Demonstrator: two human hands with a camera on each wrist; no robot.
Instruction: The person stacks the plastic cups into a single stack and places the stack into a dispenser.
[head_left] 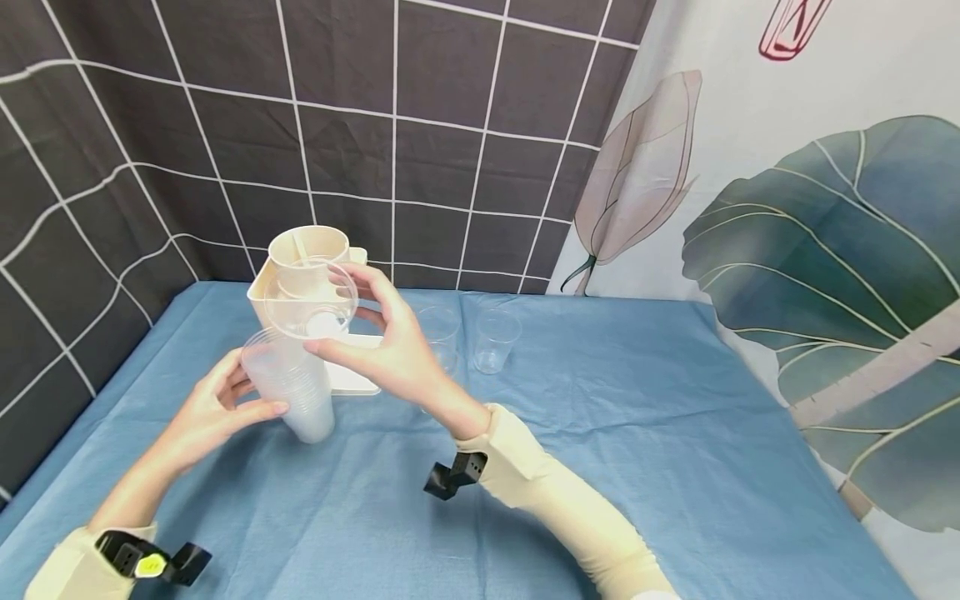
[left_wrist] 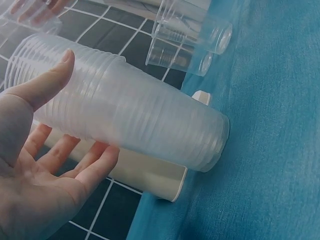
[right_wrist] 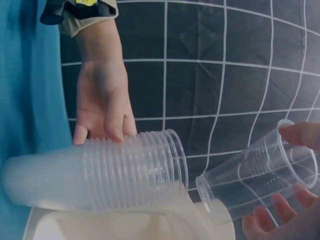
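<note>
A tall stack of nested clear plastic cups is gripped by my left hand, thumb on one side and fingers on the other. In the left wrist view the stack's base is at the blue cloth. Just above the stack's open end, my right hand pinches a single clear plastic cup near its rim. That cup is apart from the stack, as the right wrist view shows. Behind both hands stands a cream plastic piece with a round top; the hands and cups partly cover it.
Two clear cups stand upright right of the cream piece, one nearer and one partly behind my right hand. A white flat base lies beside the stack. Blue cloth covers the table; a dark grid-patterned curtain hangs behind.
</note>
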